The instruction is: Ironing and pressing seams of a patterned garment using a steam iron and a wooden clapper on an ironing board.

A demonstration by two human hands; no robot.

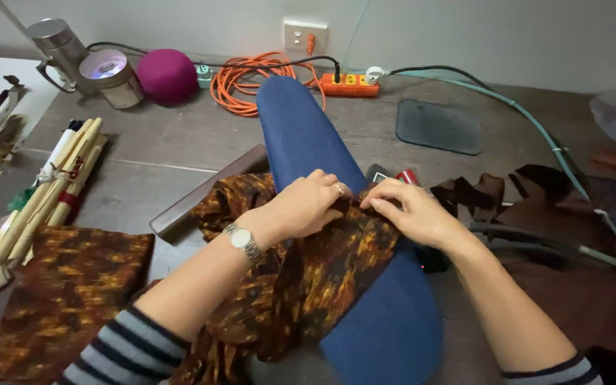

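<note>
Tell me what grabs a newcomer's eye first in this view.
At centre, the left hand and right hand pinch brown-and-orange patterned fabric draped across a long blue padded board. Behind it, near the wall, a bright orange cable coil lies beside a magenta ball.

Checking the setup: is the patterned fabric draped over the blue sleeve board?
Yes, the brown-orange fabric lies across the blue sleeve board under both hands.
</note>
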